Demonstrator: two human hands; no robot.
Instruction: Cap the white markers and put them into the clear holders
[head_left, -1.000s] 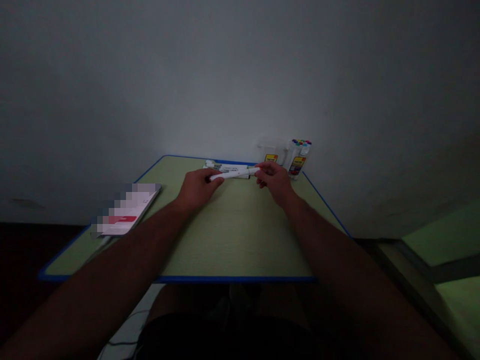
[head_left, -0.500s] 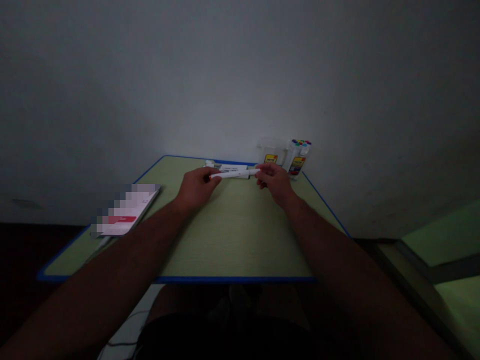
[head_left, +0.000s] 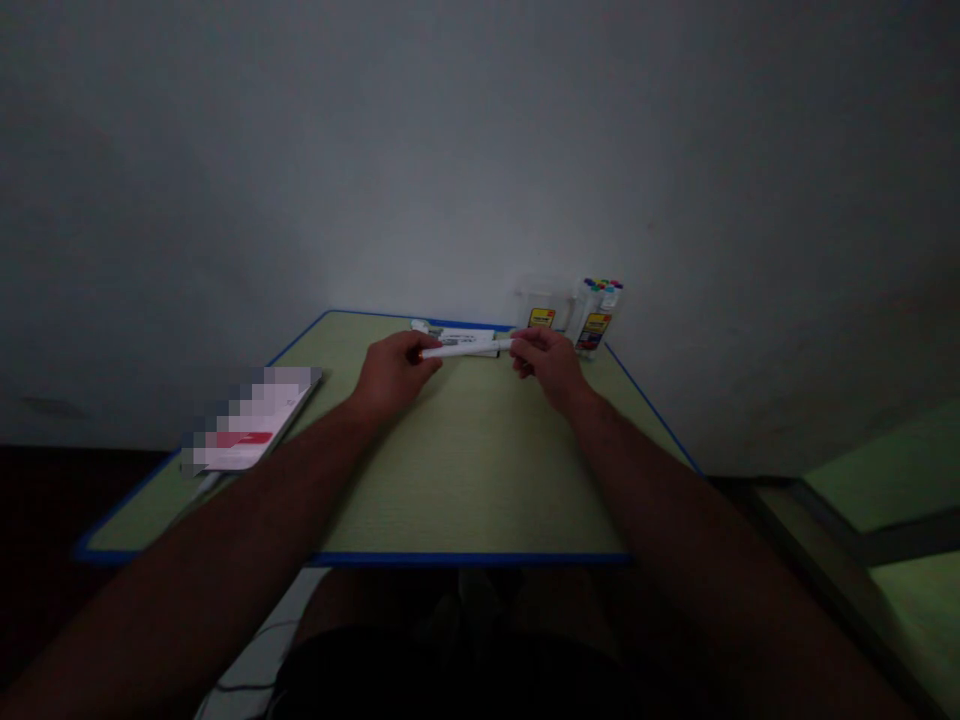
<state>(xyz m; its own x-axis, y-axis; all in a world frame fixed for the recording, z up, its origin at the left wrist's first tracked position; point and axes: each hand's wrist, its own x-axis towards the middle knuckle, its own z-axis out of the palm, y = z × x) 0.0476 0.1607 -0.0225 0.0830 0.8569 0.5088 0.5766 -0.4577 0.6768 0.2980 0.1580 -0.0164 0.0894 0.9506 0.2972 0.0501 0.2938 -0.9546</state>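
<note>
A white marker pen is held level above the far part of the table, one end in each hand. My left hand pinches its left end, where a bit of orange shows. Closed on the right end is my right hand, its fingertips covering that tip. Behind the marker, several more white pens lie together near the table's back edge, partly hidden by it. To the right of them stands a clear case packed with colour-capped markers, beside a clear plastic case with a yellow label.
The light-green table has a blue rim and stands against a grey wall. On its left side lies a tablet with a lit screen and a white cable. My legs are under the front edge.
Hardly anything differs. The marker sits slightly lower at its right end, and both hands keep their grip in almost the same place.
</note>
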